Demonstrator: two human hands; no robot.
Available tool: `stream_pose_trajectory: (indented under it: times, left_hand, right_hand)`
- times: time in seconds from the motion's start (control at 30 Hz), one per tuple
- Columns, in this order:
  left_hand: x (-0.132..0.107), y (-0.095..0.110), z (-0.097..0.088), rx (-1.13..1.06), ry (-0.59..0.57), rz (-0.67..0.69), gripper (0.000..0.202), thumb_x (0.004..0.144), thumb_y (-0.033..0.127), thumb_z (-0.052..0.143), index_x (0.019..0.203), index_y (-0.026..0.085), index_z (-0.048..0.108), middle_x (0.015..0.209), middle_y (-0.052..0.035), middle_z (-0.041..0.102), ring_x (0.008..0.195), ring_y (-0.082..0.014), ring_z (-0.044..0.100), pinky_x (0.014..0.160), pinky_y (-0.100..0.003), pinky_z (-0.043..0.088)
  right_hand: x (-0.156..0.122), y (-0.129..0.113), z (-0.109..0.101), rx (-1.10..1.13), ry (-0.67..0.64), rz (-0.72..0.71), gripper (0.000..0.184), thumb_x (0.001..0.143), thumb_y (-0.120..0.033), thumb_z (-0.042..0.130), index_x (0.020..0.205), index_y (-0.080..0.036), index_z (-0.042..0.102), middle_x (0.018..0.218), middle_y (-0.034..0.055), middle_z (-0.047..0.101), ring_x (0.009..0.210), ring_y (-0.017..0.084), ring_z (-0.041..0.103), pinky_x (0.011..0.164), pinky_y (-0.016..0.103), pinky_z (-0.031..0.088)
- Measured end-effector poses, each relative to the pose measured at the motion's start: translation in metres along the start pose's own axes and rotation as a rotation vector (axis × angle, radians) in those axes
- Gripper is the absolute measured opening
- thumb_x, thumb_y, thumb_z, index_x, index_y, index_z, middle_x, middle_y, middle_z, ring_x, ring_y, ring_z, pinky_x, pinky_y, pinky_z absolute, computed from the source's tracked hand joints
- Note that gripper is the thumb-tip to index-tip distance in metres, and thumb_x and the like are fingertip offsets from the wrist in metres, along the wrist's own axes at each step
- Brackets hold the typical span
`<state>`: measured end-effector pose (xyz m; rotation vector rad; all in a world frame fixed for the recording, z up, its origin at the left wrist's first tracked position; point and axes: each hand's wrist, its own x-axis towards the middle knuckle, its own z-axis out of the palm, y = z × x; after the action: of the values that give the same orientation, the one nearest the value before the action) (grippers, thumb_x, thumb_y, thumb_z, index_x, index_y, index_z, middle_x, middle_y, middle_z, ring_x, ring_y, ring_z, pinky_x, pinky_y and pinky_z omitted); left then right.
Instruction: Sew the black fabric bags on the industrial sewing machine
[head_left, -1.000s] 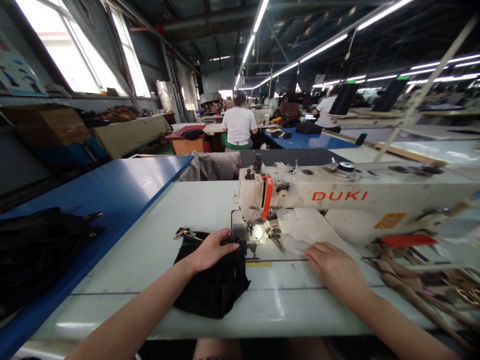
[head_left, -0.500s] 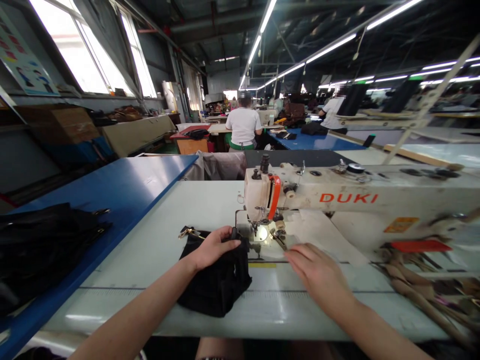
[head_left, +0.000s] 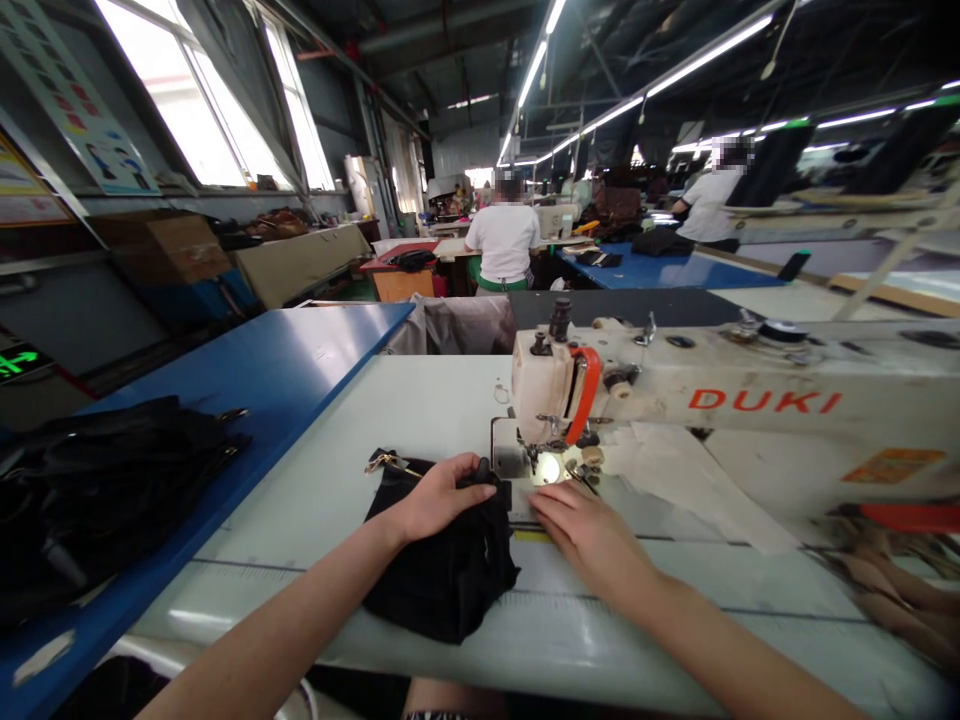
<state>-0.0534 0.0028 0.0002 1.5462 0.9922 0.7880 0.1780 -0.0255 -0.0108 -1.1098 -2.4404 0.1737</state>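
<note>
A black fabric pouch [head_left: 450, 590] lies on the pale machine table, left of and in front of the needle. Along its far edge runs a gold zipper [head_left: 397, 463], a metal clasp at its left end. My left hand [head_left: 442, 498] is closed on the pouch's upper right edge, thumb on top. My right hand [head_left: 589, 530] has its fingers stretched out over the bed, just in front of the lit needle plate [head_left: 550, 468]; nothing shows in it, and its fingertips are a little apart from the pouch. The sewing machine head [head_left: 546, 385] stands above.
Black bags [head_left: 112, 490] are heaped on the blue table [head_left: 322, 340] at left. White sheets [head_left: 690, 480] lie under the machine arm [head_left: 765, 390]. Brown strap-like pieces [head_left: 900, 590] hang at the right edge. Two people in white shirts are farther back.
My right hand has moved left, from beside the metal guide to in front of the needle plate, closer to the pouch. My left hand keeps its hold. The view has turned slightly left.
</note>
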Motion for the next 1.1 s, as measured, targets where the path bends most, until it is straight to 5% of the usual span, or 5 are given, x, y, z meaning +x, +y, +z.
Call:
stream_pose_trajectory:
  times: [0.23, 0.5, 1.1]
  left_hand:
    - [0.011, 0.017, 0.010, 0.093, 0.020, 0.029, 0.020, 0.077, 0.033, 0.063, 0.084, 0.015, 0.058, 0.082, -0.0017, 0.061, 0.079, -0.0165, 0.055, 0.075, -0.026, 0.044]
    - [0.030, 0.001, 0.029, 0.580, 0.149, -0.120, 0.017, 0.071, 0.032, 0.062, 0.079, 0.017, 0.062, 0.076, -0.0027, 0.064, 0.073, -0.0213, 0.058, 0.066, -0.029, 0.042]
    - [0.032, 0.002, 0.035, 0.583, 0.186, -0.145, 0.015, 0.070, 0.032, 0.063, 0.076, 0.018, 0.062, 0.076, -0.0018, 0.063, 0.073, -0.0209, 0.057, 0.067, -0.028, 0.039]
  right_hand:
    - [-0.007, 0.002, -0.004, -0.013, -0.074, -0.015, 0.022, 0.092, -0.018, 0.044, 0.101, -0.019, 0.064, 0.087, 0.0064, 0.058, 0.088, 0.022, 0.051, 0.079, 0.036, 0.044]
    - [-0.008, -0.007, 0.001, -0.091, -0.067, -0.023, 0.016, 0.084, -0.009, 0.053, 0.093, -0.016, 0.064, 0.081, 0.0055, 0.055, 0.082, 0.021, 0.048, 0.077, 0.035, 0.043]
    - [-0.011, -0.002, 0.001, -0.021, -0.091, 0.007, 0.017, 0.081, -0.007, 0.055, 0.092, -0.017, 0.063, 0.085, 0.0053, 0.056, 0.086, 0.021, 0.047, 0.081, 0.036, 0.041]
